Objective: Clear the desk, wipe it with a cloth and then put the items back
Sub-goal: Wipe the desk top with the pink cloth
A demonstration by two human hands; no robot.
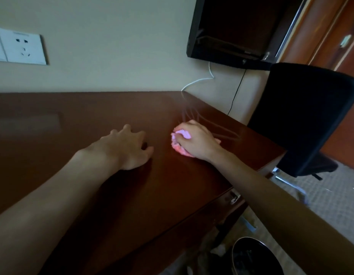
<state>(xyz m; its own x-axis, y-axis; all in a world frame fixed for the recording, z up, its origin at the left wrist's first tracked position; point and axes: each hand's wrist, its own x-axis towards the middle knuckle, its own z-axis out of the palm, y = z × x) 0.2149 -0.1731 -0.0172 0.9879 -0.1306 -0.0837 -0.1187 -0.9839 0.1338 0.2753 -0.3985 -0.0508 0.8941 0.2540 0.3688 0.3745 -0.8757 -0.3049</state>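
The desk (76,155) is a dark reddish-brown wooden top that runs from the left of the view to a right edge slanting from the far wall down toward the near side. Its far edge meets a pale wall (112,46). Most of the top lies bare to the left of the hands and in front of them, with faint streaks showing on the surface just beyond the right hand.

The right hand (196,141) sits near the right edge of the desk, its fingers curled over a bunched pink cloth (179,146) and pressing it against the wood. The cloth is crumpled into a small wad, pale pink on top and deeper pink where it meets the desk, and it pokes out on the left and near sides of the hand.

The left hand (128,147) rests on the desk just left of the cloth, apart from it, fingers spread and loosely bent, holding nothing.

Off the right edge stands a black chair (303,116), close to the desk. A television (235,30) hangs on the wall above the far right corner, with a white cable (198,80) and a black cable (236,92) trailing down. A wall socket (23,46) is at far left. A dark bin (255,257) stands on the floor below the near right edge.
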